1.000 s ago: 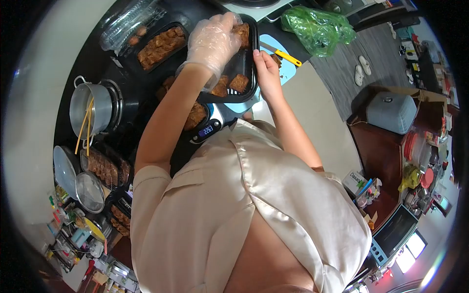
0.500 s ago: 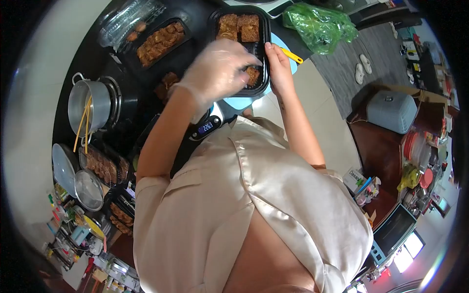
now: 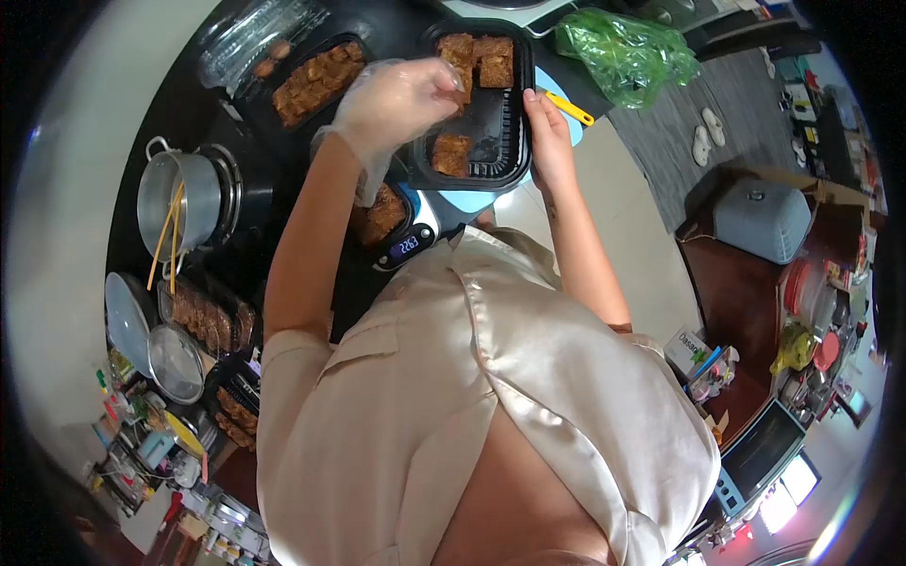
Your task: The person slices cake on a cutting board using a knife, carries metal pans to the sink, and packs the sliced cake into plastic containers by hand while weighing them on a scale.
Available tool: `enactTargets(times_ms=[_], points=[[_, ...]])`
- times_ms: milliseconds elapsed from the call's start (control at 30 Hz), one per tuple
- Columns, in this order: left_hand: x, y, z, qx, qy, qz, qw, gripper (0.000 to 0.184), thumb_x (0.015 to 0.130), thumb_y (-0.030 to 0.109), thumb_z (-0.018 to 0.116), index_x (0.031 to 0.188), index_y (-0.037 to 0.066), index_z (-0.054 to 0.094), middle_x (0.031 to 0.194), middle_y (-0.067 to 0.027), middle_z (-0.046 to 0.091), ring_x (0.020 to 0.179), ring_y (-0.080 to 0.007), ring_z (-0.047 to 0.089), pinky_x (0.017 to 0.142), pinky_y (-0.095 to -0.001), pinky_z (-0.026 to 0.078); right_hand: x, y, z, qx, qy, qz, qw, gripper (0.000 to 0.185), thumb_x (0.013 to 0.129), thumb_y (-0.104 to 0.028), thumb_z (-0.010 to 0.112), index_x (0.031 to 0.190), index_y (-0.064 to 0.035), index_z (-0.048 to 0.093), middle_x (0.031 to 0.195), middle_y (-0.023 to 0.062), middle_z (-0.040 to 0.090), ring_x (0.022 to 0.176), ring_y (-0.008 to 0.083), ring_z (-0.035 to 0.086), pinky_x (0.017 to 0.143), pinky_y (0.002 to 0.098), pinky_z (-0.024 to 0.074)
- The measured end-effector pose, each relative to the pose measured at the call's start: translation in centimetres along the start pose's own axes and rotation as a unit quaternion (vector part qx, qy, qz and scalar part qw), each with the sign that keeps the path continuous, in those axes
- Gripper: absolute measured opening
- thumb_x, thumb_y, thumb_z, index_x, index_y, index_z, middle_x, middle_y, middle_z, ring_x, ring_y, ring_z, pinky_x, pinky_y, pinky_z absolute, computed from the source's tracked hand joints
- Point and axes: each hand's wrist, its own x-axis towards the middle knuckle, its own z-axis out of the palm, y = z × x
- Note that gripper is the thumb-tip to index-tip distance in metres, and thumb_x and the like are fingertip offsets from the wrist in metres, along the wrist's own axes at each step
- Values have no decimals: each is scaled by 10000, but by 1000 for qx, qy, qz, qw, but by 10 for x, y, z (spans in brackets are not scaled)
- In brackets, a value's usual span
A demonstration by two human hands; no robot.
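Observation:
My right hand (image 3: 550,132), bare, grips the right rim of a black plastic food tray (image 3: 495,156), thumb on top of the edge. Brown, rough-surfaced food blocks lie in the tray: some at its far end, with one block (image 3: 495,71) at the right, and a separate block (image 3: 451,156) near its close left corner. My left hand (image 3: 401,99), in a clear plastic glove, is over the tray's left side with its fingers curled together beside the far blocks. Whatever is between those fingertips is hidden. Below the left hand, more brown food (image 3: 382,217) sits beside a digital scale (image 3: 406,247).
Another black tray of brown food (image 3: 319,83) lies on the dark counter, near clear plastic packaging (image 3: 255,42). A pot (image 3: 177,203) with chopsticks stands at the left. Right of my tray are a yellow handle (image 3: 571,108) and a green plastic bag (image 3: 628,55).
My left hand has drawn back to the left and curled its fingers. The near food block now sits farther left in the tray. My right hand still grips the rim.

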Motion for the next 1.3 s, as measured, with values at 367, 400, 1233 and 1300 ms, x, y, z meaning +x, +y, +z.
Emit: enactTargets(times_ms=[367, 400, 1233, 1300], points=[[-41, -28, -68, 83, 135, -35, 987, 235, 803, 255, 680, 1015, 157, 653, 736, 41, 567, 668, -56, 508, 638, -206, 445, 17, 0, -25, -14, 3, -9, 1000, 149, 926, -179, 543, 809, -95, 583, 803, -52, 595, 711, 26, 523, 662, 181, 421], [-57, -33, -69, 115, 117, -29, 986, 223, 802, 245, 673, 1008, 162, 656, 778, 18, 594, 687, -81, 535, 661, -225, 459, 18, 1, -30, -6, -2, -11, 1000, 143, 926, -179, 541, 821, -92, 586, 808, -49, 598, 712, 28, 529, 658, 182, 427], [-173, -55, 43, 102, 86, -93, 987, 189, 637, 124, 676, 813, 94, 613, 767, -116, 607, 773, -328, 559, 702, -435, 443, 4, 9, -2, 26, -19, 58, 998, 172, 935, -201, 526, 917, -44, 594, 866, 4, 632, 757, 63, 563, 693, 209, 446], [-176, -58, 44, 107, 104, -77, 986, 200, 642, 127, 677, 831, 96, 619, 770, -117, 614, 778, -323, 564, 713, -429, 444, 2, 9, 1, 25, -12, 47, 999, 172, 933, -203, 530, 907, -46, 595, 856, -3, 627, 743, 55, 551, 680, 201, 436]])
